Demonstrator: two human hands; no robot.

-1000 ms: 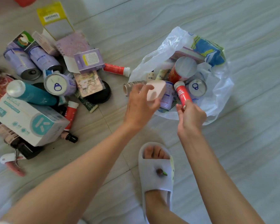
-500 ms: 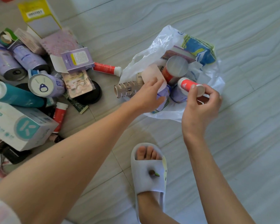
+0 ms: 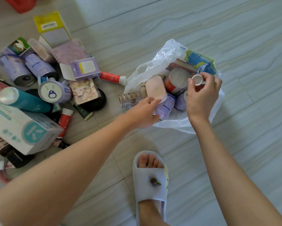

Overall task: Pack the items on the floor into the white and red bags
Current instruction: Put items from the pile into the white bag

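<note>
Over the white bag (image 3: pixel 172 123) at two o'clock, your right hand (image 3: pixel 202 93) pinched the red tube (image 3: pixel 197 80) by its cap, while your left hand (image 3: pixel 141 111) gripped a pink case (image 3: pixel 155 90) at the bag's nine o'clock edge.

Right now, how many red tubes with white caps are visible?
3. One lies on the floor beside the white bag; one in the pile by the teal bottle; one in the right hand over the bag. More may be buried.

Pale slipper (image 3: pixel 150 178) — tiled floor (image 3: pixel 234 38)
</note>
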